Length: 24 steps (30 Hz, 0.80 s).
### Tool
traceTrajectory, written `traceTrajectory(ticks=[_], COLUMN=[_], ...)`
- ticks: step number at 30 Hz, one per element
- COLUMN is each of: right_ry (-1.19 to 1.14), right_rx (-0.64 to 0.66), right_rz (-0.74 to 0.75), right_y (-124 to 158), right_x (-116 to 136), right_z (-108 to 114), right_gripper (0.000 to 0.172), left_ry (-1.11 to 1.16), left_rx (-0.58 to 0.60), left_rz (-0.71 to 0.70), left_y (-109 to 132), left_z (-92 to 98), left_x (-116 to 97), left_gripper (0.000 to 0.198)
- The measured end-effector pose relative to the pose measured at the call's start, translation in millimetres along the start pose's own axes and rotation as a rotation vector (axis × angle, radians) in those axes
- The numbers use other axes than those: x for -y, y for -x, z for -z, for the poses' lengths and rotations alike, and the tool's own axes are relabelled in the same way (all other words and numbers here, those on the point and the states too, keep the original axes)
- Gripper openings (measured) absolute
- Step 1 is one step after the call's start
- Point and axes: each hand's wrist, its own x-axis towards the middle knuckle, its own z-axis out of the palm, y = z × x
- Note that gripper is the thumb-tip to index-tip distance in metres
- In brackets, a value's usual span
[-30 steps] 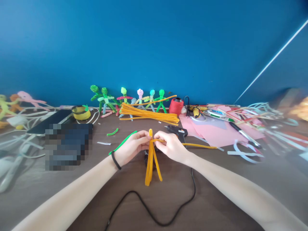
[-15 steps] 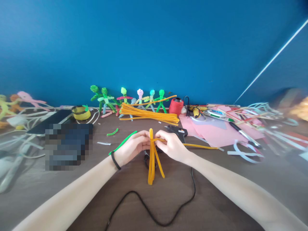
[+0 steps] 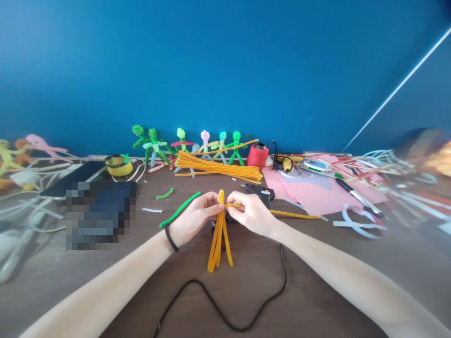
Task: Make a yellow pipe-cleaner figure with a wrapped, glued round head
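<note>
Between my two hands stands a folded bunch of orange pipe cleaners (image 3: 218, 239), looped at the top and spreading into several legs below. My left hand (image 3: 200, 213) pinches the bunch near its top with thumb and fingers. My right hand (image 3: 251, 212) grips a single orange strand (image 3: 232, 205) that runs sideways from the bunch; an orange pipe cleaner (image 3: 296, 214) extends past that hand to the right. Partly hidden behind the bunch are dark scissor-like handles (image 3: 213, 228). A green pipe cleaner (image 3: 180, 210) lies behind my left wrist.
A black glue gun (image 3: 260, 192) lies behind my right hand, and a black cord (image 3: 225, 317) curves across the front. Farther back are a pile of orange pipe cleaners (image 3: 214, 167), small figures (image 3: 237, 145), red thread (image 3: 257, 155) and pink paper (image 3: 310, 195). Dark blurred object (image 3: 105, 211) at left.
The lower ends of the orange bunch have swung left and fanned apart. My left thumb now presses across the front of the bunch. My right hand has hardly moved.
</note>
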Motion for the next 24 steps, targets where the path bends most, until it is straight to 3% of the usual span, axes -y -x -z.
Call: traceTrajectory(ticks=[6, 12, 15, 19, 24], right_ry=[-0.032, -0.159, -0.225, -0.147, 0.006], right_rx=[0.078, 0.112, 0.081, -0.002, -0.172], right_rz=[0.017, 0.060, 0.099, 0.164, 0.431], right_y=[-2.2, -2.5, -2.6, -3.6, -3.5], right_x=[-4.0, -3.5, -1.9, -1.7, -9.0], right_z=[6.0, 13.2, 13.9, 11.5, 4.8], right_gripper=[0.006, 0.009, 0.004, 0.003, 0.011], left_ry=[-0.063, 0.099, 0.207, 0.294, 0.367], left_rx=[-0.030, -0.001, 0.029, 0.055, 0.102], left_rz=[0.001, 0.055, 0.084, 0.118, 0.100], left_y=[0.4, 1.2, 0.7, -0.4, -2.2], left_z=[2.0, 2.0, 2.3, 3.7, 6.8], left_x=[-0.8, -2.6, -2.2, 0.4, 3.5], left_gripper=[0.015, 0.014, 0.013, 0.015, 0.015])
